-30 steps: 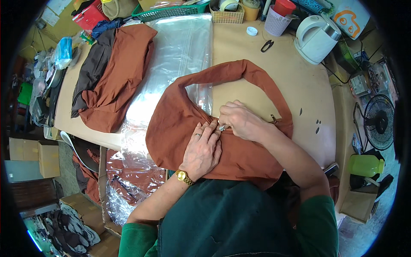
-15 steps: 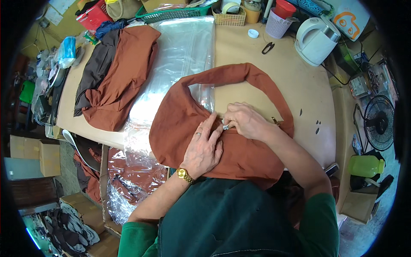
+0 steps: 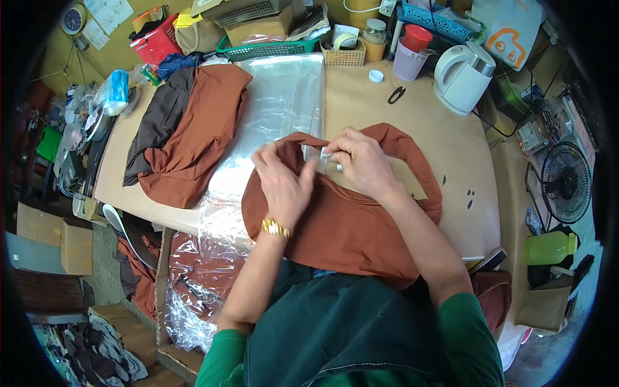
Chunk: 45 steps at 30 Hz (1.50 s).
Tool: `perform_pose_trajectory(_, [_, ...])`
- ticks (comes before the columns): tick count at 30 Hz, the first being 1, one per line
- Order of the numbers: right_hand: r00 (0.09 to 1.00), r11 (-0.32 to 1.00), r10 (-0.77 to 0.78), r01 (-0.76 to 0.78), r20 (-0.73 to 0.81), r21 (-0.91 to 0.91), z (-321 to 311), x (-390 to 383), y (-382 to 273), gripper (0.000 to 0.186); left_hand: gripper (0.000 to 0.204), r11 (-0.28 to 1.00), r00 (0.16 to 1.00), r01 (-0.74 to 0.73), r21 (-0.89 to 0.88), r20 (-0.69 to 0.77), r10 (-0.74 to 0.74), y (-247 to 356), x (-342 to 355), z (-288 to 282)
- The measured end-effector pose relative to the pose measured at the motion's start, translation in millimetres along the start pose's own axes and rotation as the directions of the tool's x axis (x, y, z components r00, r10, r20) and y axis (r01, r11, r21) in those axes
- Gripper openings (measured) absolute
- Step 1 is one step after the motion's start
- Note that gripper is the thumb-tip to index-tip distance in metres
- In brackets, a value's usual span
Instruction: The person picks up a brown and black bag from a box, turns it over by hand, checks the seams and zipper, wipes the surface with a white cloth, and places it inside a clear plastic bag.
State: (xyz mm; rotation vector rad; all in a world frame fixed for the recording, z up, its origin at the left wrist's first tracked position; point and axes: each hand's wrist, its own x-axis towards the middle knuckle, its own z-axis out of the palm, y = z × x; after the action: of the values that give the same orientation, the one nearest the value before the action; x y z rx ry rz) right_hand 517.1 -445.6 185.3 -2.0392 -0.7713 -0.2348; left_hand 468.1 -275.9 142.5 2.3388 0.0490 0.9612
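Observation:
A rust-brown fabric shoulder bag [image 3: 361, 232] lies in front of me, its wide strap looping away toward the far side. My left hand [image 3: 284, 190], with a gold watch at the wrist, grips the bag's left side where the strap begins, the thumb and fingers on either side of the cloth. Inside the strap loop, my right hand [image 3: 364, 164] is closed in a pinch on a small crumpled white piece [image 3: 325, 155]; its material is unclear. Another bit of white shows just under those fingers.
Clear plastic bags [image 3: 284, 90] lie stacked on the table [image 3: 367, 106]. Left of them rest brown and dark-grey fabric pieces [image 3: 200, 135]. Black thread snips [image 3: 396, 95], a white kettle [image 3: 461, 77] and a lilac basket [image 3: 409, 61] stand toward the back right. A carton [image 3: 164, 284] holds plastic-wrapped brown goods.
Both hands have moved away from me, up from the bag's front to its strap. My left hand went from lying flat to gripping the cloth. The strap loop has slumped lower.

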Motion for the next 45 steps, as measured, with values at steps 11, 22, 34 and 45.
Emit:
perform_pose_trajectory(11, [0.988, 0.943, 0.105, -0.135, -0.112, -0.304, -23.3, -1.2, 39.1, 0.004, 0.057, 0.873, 0.747, 0.404, -0.273, 0.650, -0.142, 55.3, -39.9, -26.9])
perform_pose_trajectory(22, [0.938, 0.982, 0.180, -0.156, 0.296, -0.103, 1.5, -35.9, 18.5, 0.006, 0.066, 0.577, 0.720, 0.655, -0.488, 0.634, -0.282, 7.3, -80.2, 9.4])
perform_pose_trajectory(34, [0.944, 0.984, 0.159, -0.126, 0.291, -0.128, 16.1, -37.7, 18.5, 0.006, 0.057, 0.670, 0.743, 0.609, -0.425, 0.602, -0.293, 19.9, -75.4, 0.3])
perform_pose_trajectory(45, [0.949, 0.978, 0.127, -0.072, 0.289, -0.193, 15.5, -40.7, 13.6, 0.005, 0.034, 0.644, 0.729, 0.624, -0.443, 0.627, -0.275, 11.9, -79.6, 6.1])
